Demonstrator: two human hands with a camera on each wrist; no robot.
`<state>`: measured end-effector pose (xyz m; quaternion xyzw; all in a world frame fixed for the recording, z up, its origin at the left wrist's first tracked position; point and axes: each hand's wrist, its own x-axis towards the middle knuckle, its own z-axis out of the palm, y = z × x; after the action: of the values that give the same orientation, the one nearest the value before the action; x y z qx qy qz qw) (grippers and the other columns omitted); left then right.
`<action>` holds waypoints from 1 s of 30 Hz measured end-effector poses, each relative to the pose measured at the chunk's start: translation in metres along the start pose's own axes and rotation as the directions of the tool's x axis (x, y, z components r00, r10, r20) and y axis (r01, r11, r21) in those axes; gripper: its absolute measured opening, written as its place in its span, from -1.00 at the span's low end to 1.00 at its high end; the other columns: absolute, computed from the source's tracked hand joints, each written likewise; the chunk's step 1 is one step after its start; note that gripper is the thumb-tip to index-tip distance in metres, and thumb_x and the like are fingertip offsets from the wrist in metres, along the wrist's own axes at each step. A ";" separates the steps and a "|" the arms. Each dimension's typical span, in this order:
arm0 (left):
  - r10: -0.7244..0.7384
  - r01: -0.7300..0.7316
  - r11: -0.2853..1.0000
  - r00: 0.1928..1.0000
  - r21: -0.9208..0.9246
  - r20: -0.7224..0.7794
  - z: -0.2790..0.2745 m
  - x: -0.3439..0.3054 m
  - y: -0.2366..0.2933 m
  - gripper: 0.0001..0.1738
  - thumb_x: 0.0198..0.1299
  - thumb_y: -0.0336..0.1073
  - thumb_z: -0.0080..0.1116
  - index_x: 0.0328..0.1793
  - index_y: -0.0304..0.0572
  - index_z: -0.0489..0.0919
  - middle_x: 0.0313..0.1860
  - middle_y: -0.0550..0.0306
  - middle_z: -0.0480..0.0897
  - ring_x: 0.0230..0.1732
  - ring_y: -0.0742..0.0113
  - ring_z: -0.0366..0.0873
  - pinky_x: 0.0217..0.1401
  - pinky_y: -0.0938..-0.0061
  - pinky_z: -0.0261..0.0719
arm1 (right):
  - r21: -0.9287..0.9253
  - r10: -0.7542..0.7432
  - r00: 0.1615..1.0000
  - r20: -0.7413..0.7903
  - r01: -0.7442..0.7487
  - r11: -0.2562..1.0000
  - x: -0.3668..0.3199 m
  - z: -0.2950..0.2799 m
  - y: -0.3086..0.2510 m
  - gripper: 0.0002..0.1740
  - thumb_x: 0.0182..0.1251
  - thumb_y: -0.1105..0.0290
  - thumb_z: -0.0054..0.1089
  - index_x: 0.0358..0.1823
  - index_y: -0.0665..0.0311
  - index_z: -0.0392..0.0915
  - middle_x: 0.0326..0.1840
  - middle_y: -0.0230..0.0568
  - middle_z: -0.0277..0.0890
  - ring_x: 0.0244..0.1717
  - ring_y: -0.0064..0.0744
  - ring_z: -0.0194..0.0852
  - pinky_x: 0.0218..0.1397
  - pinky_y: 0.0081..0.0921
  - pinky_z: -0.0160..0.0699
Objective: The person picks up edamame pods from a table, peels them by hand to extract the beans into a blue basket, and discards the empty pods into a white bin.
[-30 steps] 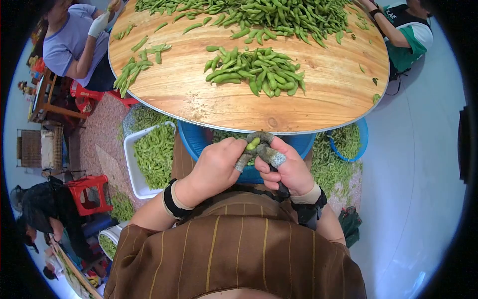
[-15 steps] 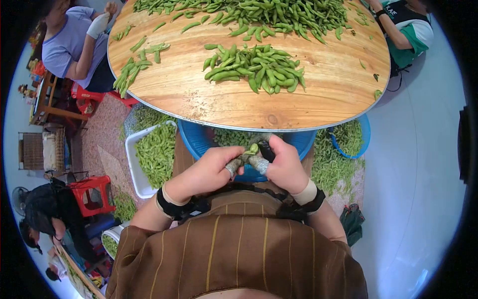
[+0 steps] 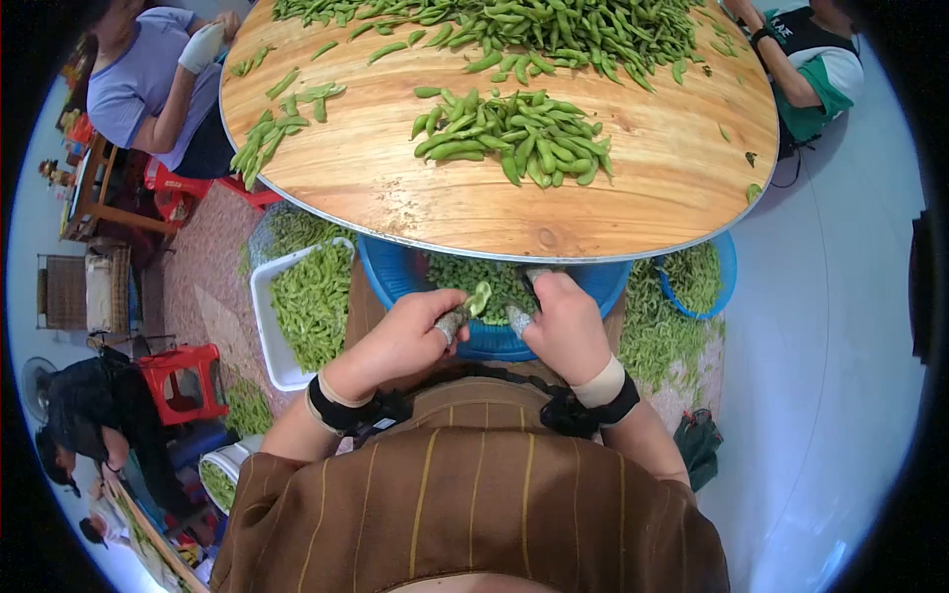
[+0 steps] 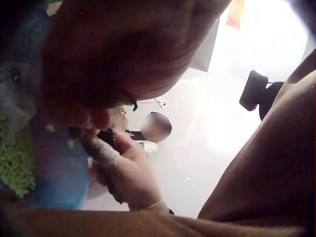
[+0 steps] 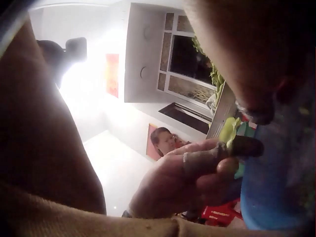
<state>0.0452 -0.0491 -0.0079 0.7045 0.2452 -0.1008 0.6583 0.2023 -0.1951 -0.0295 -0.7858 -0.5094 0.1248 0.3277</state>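
My left hand pinches a split edamame pod between thumb and fingers, above a blue basin of shelled green beans. Grey wrapping covers the left thumb. In the right wrist view the pale green pod sticks up from the left fingertips. My right hand is just to the right, apart from the pod. Its wrapped thumb stands away from its forefinger, and the other fingers are mostly hidden. Small green bits show against the basin in the left wrist view.
The round wooden table curves over the basin's far side, bearing a small pod pile and a larger heap. A white tub stands left, a blue basket right. People sit at both sides.
The hands were together around a pod. The right hand has drawn away to the right, and the pod, now split, stays in the left hand. The basin's beans show more between them.
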 end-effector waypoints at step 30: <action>0.249 0.239 0.740 0.771 0.628 -0.587 -0.064 -0.054 -0.059 -0.67 0.06 -0.54 0.11 0.01 -0.31 0.58 -0.04 -0.20 0.57 -0.08 -0.09 0.57 -0.11 0.30 0.54 | -0.105 0.078 0.941 -0.329 -0.118 0.987 0.057 -0.081 0.007 -0.80 0.12 0.46 0.18 -0.20 0.31 0.50 -0.40 0.04 0.53 -0.32 0.11 0.52 -0.25 -0.17 0.50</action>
<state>-0.0409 0.0027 -0.0276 0.8844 0.3977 0.0645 0.2354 0.2760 -0.1777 0.0355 -0.8388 -0.4156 -0.0216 0.3510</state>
